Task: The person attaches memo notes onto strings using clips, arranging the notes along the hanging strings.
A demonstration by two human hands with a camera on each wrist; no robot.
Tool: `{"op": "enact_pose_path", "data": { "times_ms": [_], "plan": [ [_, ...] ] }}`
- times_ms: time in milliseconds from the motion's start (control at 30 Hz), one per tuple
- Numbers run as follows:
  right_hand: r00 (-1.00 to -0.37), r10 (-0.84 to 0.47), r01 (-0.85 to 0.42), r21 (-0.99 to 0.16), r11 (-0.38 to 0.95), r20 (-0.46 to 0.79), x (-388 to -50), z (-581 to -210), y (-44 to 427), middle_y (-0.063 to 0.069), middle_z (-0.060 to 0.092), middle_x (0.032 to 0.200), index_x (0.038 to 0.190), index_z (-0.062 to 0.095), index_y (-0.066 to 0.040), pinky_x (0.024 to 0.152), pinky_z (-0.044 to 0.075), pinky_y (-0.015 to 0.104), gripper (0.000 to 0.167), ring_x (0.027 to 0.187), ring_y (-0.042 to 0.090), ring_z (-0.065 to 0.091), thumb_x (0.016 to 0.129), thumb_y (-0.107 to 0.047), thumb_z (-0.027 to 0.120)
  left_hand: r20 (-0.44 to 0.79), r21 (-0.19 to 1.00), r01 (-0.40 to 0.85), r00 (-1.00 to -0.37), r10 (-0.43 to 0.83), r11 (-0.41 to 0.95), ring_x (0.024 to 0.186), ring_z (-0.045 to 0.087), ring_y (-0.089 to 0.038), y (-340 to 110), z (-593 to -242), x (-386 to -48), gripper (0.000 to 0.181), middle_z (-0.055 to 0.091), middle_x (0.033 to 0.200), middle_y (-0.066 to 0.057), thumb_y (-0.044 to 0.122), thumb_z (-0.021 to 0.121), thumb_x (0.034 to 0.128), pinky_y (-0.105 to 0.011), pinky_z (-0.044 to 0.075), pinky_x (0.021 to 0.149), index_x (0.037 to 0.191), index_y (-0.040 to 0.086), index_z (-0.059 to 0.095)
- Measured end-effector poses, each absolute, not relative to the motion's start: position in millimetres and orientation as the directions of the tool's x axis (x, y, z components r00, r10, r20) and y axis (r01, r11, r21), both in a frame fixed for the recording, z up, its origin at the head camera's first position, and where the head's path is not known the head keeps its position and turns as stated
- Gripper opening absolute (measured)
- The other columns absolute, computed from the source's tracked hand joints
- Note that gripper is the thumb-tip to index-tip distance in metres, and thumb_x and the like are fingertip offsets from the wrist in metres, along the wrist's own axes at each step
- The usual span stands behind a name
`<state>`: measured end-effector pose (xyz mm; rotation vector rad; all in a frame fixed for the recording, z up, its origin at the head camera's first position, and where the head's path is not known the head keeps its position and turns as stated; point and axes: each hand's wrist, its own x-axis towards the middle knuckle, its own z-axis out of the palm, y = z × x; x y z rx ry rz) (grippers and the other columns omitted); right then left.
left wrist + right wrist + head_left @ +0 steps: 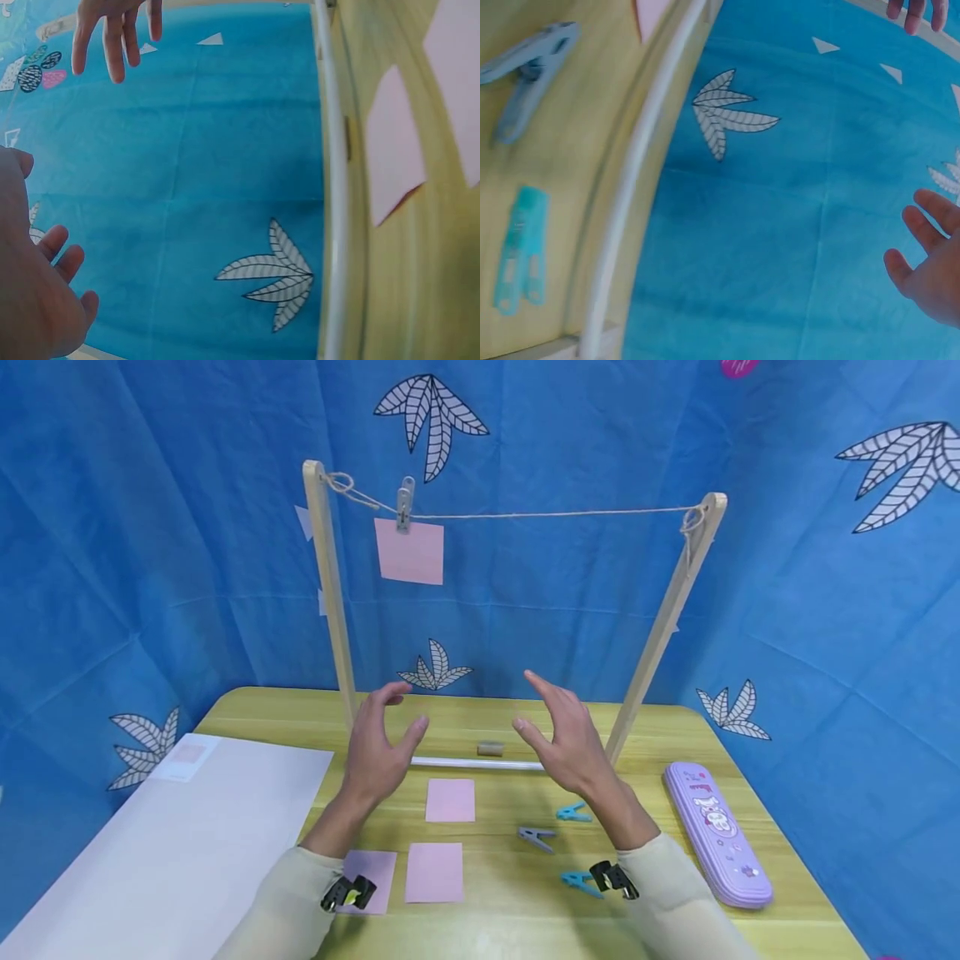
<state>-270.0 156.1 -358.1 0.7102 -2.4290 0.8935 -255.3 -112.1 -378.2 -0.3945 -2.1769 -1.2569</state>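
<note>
Both hands are raised over the table, palms facing each other, with nothing held. My left hand (pixel 375 750) is near the left wooden post, fingers loosely bent and thumb apart. Fingers extended, my right hand (pixel 572 745) is by the right post. A string (pixel 555 514) runs between the posts, and a grey clothespin (pixel 404 506) clips a pink paper square (pixel 411 553) to it. Below the hands lie more pink squares (pixel 450 800), one partly hidden by the left wrist. A grey clothespin (pixel 536 837) and two teal clothespins (pixel 574 812) rest nearer the right arm.
A white sheet (pixel 187 852) covers the table's left side. On the right lies a purple pencil case (pixel 717 835). A white rod (pixel 480 763) joins the posts low down, with a small brown cylinder (pixel 491 748) behind it. Blue patterned cloth (pixel 525 610) hangs around the table.
</note>
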Motion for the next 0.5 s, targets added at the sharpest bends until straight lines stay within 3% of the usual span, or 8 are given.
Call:
{"op": "enact_pose_path", "data": {
  "times_ms": [300,500],
  "plan": [
    [-0.815,-0.254,-0.536,-0.508,0.674,0.521,-266,-382,169,0.004,0.043,0.151,0.151,0.03,-0.03,0.106,0.03,0.06,0.059,0.136,0.031,0.041,0.098,-0.039,0.052,0.559,0.704,0.461,-0.829,-0.021,0.541,0.122,0.048,-0.025,-115,-398,-255,0.052,0.054,0.133,-0.008,0.027,0.065,0.0897,-0.048,0.038,0.103,0.135,0.01,0.048],
    [-0.829,-0.223,-0.505,-0.517,0.691,0.513,-263,-396,178,0.005,0.046,0.148,0.15,0.034,-0.027,0.106,0.033,0.058,0.058,0.135,0.031,0.042,0.097,-0.038,0.054,0.493,0.764,0.414,-0.87,-0.034,0.495,0.122,0.047,-0.025,-116,-415,-257,0.049,0.052,0.133,-0.008,0.029,0.065,0.0915,-0.047,0.038,0.104,0.134,0.011,0.048]
  ]
}}
